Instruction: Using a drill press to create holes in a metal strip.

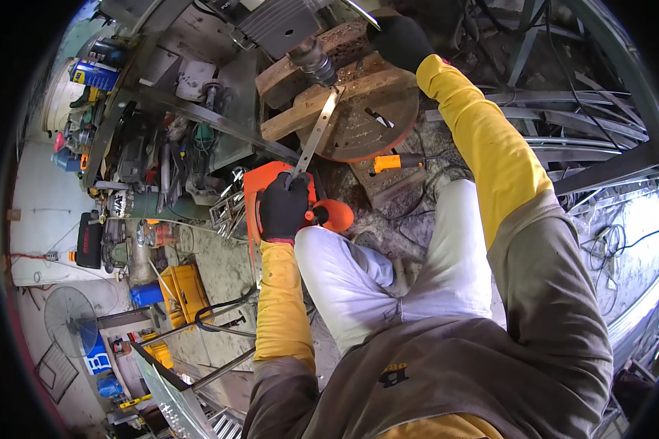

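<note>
My left hand (284,208), in a black glove, is closed round the near end of a flat metal bar (316,137) with a row of holes. The bar's far end lies on a wooden block (300,117), just under the chuck (316,64) of a drill press (280,28). Whether the bit touches the bar is too small to tell. My right hand (400,44), also gloved in black, is closed on the press's metal lever (362,12). Beneath the wood sits the round drill table (359,143), with a dark marker (379,118) and shavings on it.
An orange object (267,175) lies behind my left hand, with a round orange part (334,216) beside it. A yellow-and-black tool (397,162) lies below the table. Metal strips (578,121) are stacked right; a steel frame (205,117) and tools stand left.
</note>
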The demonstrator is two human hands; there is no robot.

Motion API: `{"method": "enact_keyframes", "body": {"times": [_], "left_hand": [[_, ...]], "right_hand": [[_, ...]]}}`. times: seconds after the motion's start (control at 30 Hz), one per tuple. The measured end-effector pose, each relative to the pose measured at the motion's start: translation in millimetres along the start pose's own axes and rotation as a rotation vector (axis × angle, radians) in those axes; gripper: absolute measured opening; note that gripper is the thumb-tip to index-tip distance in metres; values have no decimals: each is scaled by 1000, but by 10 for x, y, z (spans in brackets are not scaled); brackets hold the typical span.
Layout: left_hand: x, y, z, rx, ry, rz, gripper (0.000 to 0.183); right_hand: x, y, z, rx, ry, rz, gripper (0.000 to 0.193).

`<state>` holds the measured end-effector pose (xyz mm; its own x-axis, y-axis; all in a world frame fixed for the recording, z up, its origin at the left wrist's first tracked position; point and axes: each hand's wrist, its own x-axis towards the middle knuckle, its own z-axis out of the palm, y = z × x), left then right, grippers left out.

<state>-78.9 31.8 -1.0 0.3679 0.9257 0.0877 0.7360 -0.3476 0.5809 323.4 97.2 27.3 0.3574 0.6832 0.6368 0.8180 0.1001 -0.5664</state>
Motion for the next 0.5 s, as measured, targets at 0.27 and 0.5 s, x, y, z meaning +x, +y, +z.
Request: {"method": "enact_keyframes", "body": {"times": [0.27, 0.5], "left_hand": [[-11, -54, 30, 56, 28, 17, 37], [-1, 19, -8, 68, -12, -34, 38]], "right_hand": [[18, 38, 34, -108, -4, -39, 29], [43, 75, 34, -169, -14, -55, 30]]}}
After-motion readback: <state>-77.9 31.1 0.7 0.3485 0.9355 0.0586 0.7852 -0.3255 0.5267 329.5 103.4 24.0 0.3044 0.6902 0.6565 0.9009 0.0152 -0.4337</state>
